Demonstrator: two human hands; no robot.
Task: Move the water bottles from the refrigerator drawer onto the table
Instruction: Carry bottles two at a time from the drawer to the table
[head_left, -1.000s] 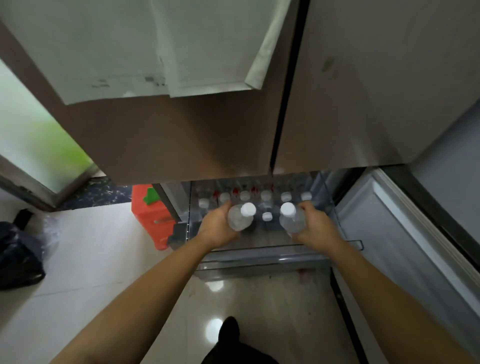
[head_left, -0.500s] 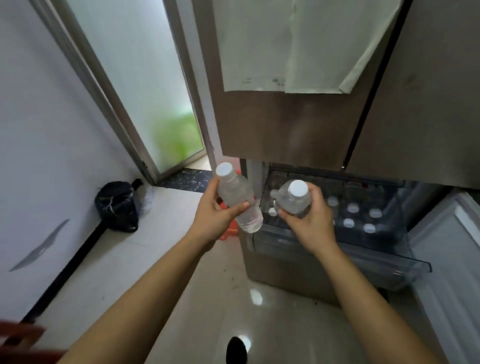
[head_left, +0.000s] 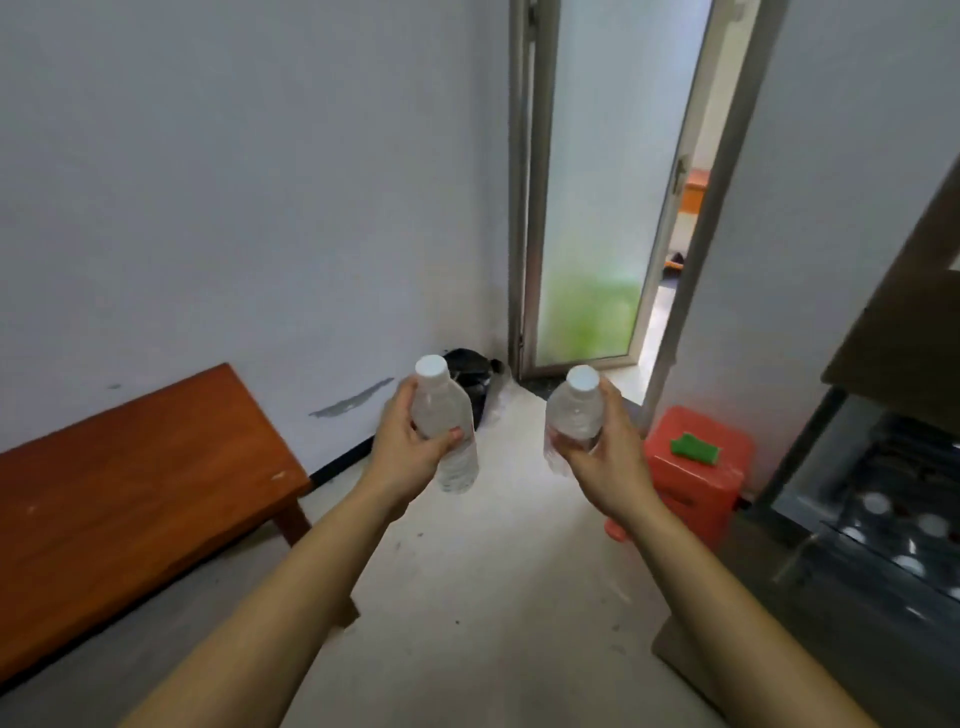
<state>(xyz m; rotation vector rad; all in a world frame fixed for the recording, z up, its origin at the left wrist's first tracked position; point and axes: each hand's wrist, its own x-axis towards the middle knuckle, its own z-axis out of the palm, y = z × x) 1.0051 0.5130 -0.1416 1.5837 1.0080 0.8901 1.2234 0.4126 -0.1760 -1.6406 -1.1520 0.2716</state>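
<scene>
Two grips: left grip (head_left: 415, 449) clasps left bottle (head_left: 447, 415); right grip (head_left: 608, 457), right bottle (head_left: 574, 415).
Bottles: clear, white-capped.
Counter (head_left: 130, 493): left of our left grip.

Left hand (head_left: 410, 447) and right hand (head_left: 605, 457) each grip a water bottle, left bottle (head_left: 444, 415), right bottle (head_left: 574, 410), beside a wooden table (head_left: 130, 483).

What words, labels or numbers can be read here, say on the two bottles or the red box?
No text can be read.
The left bottle and the right bottle: clear sides, plain white caps, no label visible.
The red box: a green patch on top, too blurred to show any print.
</scene>
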